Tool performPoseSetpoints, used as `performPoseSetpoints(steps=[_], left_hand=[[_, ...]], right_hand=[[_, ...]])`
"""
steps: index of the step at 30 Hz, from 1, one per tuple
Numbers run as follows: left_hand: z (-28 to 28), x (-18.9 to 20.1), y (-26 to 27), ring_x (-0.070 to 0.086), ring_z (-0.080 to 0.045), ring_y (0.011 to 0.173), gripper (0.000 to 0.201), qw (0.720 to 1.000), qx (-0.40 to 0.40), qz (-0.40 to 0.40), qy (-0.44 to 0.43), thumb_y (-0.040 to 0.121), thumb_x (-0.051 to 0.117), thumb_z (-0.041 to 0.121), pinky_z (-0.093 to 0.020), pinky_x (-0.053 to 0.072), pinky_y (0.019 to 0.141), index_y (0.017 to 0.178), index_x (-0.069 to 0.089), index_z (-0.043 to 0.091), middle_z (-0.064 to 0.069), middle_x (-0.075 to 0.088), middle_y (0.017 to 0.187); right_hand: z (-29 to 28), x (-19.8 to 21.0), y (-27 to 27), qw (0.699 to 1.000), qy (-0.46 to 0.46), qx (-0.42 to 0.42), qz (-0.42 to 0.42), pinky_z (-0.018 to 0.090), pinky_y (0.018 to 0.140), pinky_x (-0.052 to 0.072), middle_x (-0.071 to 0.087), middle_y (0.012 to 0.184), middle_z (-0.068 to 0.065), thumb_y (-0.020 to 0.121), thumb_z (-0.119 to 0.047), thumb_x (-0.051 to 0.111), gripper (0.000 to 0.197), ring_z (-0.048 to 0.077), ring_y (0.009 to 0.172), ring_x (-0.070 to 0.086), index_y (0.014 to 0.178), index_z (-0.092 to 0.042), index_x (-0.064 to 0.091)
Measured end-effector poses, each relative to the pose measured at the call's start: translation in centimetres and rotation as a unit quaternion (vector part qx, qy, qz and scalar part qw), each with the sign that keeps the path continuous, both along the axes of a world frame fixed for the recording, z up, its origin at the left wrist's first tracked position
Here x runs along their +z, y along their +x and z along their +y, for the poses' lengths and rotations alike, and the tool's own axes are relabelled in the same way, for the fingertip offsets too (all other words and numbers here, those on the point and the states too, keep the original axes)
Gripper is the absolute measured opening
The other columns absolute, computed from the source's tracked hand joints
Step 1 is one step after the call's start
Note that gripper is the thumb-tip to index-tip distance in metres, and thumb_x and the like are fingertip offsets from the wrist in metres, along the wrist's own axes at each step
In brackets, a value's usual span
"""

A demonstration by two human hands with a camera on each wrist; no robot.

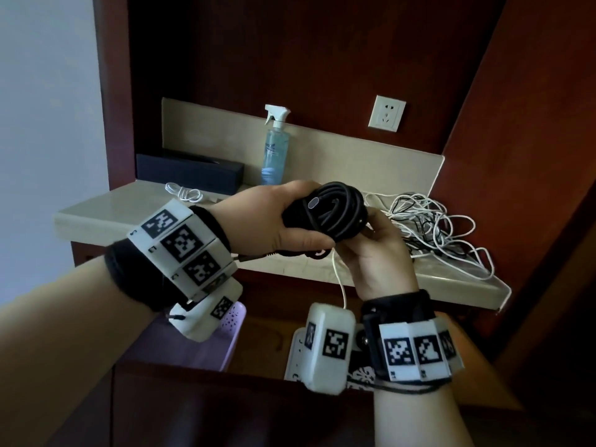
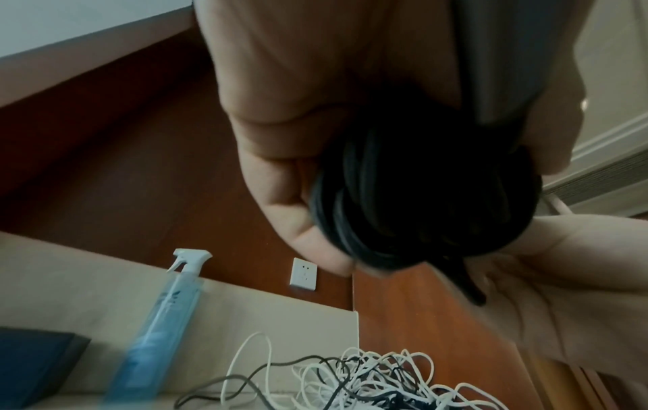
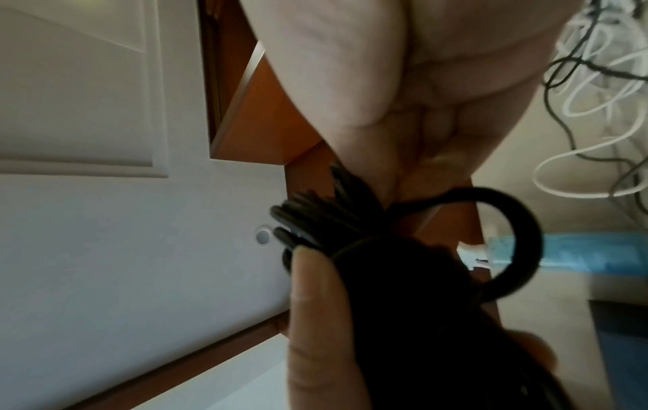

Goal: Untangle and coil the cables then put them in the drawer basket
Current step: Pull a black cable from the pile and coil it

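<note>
A coiled black cable (image 1: pixel 332 209) is held in the air in front of the counter. My left hand (image 1: pixel 306 227) grips the bundle from the left, thumb underneath. My right hand (image 1: pixel 371 225) pinches it from the right and below. In the left wrist view the black coil (image 2: pixel 420 194) sits in the left palm, with the right hand (image 2: pixel 561 277) beside it. In the right wrist view a loose black loop (image 3: pixel 508 244) sticks out of the black coil (image 3: pixel 385 291). A tangle of white and black cables (image 1: pixel 432 227) lies on the counter's right side. A lilac basket (image 1: pixel 206 350) sits in the open drawer below.
On the beige counter (image 1: pixel 106 208) lie a small coiled white cable (image 1: pixel 183 191) and a black box (image 1: pixel 190 171), with a blue spray bottle (image 1: pixel 274 146) standing behind. A wall socket (image 1: pixel 387 113) is on the wood back panel. A thin white cable (image 1: pixel 338 279) hangs over the counter's edge.
</note>
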State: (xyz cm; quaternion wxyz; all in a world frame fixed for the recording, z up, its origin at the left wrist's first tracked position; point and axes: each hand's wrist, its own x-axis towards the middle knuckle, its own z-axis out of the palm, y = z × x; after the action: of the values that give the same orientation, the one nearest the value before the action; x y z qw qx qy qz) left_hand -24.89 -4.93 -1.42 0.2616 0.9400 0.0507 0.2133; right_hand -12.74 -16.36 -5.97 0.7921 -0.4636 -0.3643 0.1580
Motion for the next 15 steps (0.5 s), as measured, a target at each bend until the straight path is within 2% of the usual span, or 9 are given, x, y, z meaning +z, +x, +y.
performPoseSetpoints(steps=[2, 4, 6, 8, 9, 11, 13, 15], left_hand=[[0.2, -0.4, 0.5, 0.06, -0.007, 0.091, 0.075, 1.0, 0.016, 0.013, 0.006, 0.067, 0.065, 0.058, -0.021, 0.048, 0.078, 0.134, 0.041, 0.033, 0.017, 0.056, 0.097], [0.5, -0.7, 0.9, 0.057, -0.008, 0.091, 0.07, 0.999, 0.032, 0.024, 0.017, 0.073, 0.067, 0.053, -0.021, 0.046, 0.078, 0.134, 0.041, 0.032, 0.015, 0.054, 0.1], [0.9, -0.9, 1.0, 0.055, -0.007, 0.089, 0.068, 0.998, 0.043, 0.03, 0.028, 0.075, 0.068, 0.05, -0.02, 0.043, 0.078, 0.135, 0.041, 0.032, 0.013, 0.053, 0.102], [1.2, -0.9, 1.0, 0.055, -0.006, 0.084, 0.067, 0.997, 0.053, 0.037, 0.04, 0.077, 0.067, 0.05, -0.019, 0.042, 0.073, 0.135, 0.04, 0.032, 0.013, 0.053, 0.101], [1.2, -0.9, 1.0, 0.055, -0.005, 0.08, 0.067, 0.996, 0.059, 0.041, 0.047, 0.077, 0.067, 0.05, -0.019, 0.043, 0.069, 0.135, 0.039, 0.032, 0.012, 0.054, 0.099], [1.4, -0.9, 1.2, 0.056, -0.003, 0.074, 0.063, 0.995, 0.066, 0.043, 0.058, 0.078, 0.067, 0.048, -0.017, 0.045, 0.062, 0.132, 0.041, 0.031, 0.01, 0.057, 0.096], [1.5, -1.0, 1.4, 0.055, -0.002, 0.071, 0.056, 0.995, 0.068, 0.037, 0.064, 0.077, 0.068, 0.046, -0.014, 0.043, 0.061, 0.125, 0.045, 0.028, 0.011, 0.058, 0.089], [1.5, -1.1, 1.4, 0.054, 0.001, 0.068, 0.051, 0.995, 0.066, 0.032, 0.063, 0.075, 0.069, 0.046, -0.011, 0.041, 0.056, 0.118, 0.048, 0.027, 0.012, 0.057, 0.083]], right_hand=[[-0.1, 0.1, -0.2, 0.999, -0.001, -0.002, 0.038, 0.019, 0.055, 0.052, 0.062, 0.095, 0.007, 0.075, 0.027, 0.042, 0.046, 0.016, 0.08, 0.061, 0.089, -0.015, 0.051], [-0.3, 0.2, -0.2, 0.998, 0.021, 0.008, 0.06, 0.024, 0.056, 0.053, 0.056, 0.105, 0.01, 0.075, 0.026, 0.033, 0.053, 0.021, 0.087, 0.057, 0.096, -0.02, 0.047], [-0.4, 0.0, -0.3, 1.0, 0.004, 0.0, 0.001, 0.034, 0.07, 0.054, 0.055, 0.107, 0.004, 0.072, 0.013, 0.042, 0.052, 0.023, 0.094, 0.056, 0.1, -0.03, 0.045], [-0.4, -0.1, -0.5, 0.989, -0.048, -0.027, -0.137, 0.041, 0.091, 0.049, 0.054, 0.112, -0.004, 0.064, -0.012, 0.062, 0.05, 0.02, 0.11, 0.054, 0.1, -0.044, 0.049], [-0.4, -0.1, -0.8, 0.974, -0.076, -0.042, -0.211, 0.038, 0.098, 0.044, 0.052, 0.115, -0.007, 0.065, -0.022, 0.067, 0.047, 0.016, 0.116, 0.05, 0.101, -0.048, 0.05], [0.0, 0.0, -1.5, 0.934, -0.122, -0.104, -0.32, 0.02, 0.101, 0.035, 0.052, 0.117, -0.006, 0.071, -0.031, 0.067, 0.036, 0.006, 0.118, 0.045, 0.103, -0.042, 0.055], [0.6, 0.1, -1.7, 0.906, -0.127, -0.177, -0.363, 0.008, 0.096, 0.03, 0.054, 0.113, 0.002, 0.071, -0.031, 0.065, 0.029, 0.005, 0.114, 0.045, 0.099, -0.034, 0.06], [1.0, 0.1, -1.8, 0.896, -0.128, -0.208, -0.371, 0.006, 0.095, 0.028, 0.054, 0.11, 0.006, 0.07, -0.028, 0.065, 0.025, 0.008, 0.111, 0.046, 0.095, -0.027, 0.064]])
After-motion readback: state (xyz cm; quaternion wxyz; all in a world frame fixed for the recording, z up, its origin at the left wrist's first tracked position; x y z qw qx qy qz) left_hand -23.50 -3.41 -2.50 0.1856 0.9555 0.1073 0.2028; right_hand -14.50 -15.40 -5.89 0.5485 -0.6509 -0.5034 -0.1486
